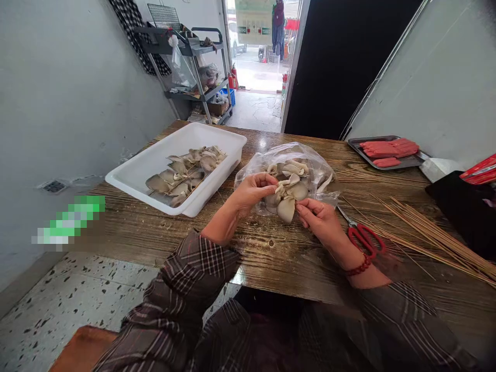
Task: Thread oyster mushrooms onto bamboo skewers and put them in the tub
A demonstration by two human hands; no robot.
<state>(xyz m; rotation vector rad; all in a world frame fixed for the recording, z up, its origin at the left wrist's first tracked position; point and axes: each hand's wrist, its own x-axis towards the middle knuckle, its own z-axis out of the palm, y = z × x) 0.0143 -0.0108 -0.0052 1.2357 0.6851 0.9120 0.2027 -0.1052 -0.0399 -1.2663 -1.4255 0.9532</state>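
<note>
Between my two hands, a cluster of oyster mushrooms [289, 199] is held just above the near edge of a clear plastic bag [310, 152]. My left hand [253, 192] pinches the cluster's left side near the stems. On its right, my right hand [318, 219] grips the edge of a cap between thumb and fingers. More oyster mushrooms [292, 168] lie inside the open bag behind. To the left, a white plastic tub [127, 170] holds several mushrooms [178, 178] that appear threaded on thin sticks.
Red-handled scissors [366, 240] lie beside my right wrist. Long bamboo skewers [434, 232] spread across the table's right side. A dark tray [391, 164] of pink-red food sticks sits at the back right, near a black cloth bag [461, 209]. A grey shelf cart [194, 49] stands beyond the table.
</note>
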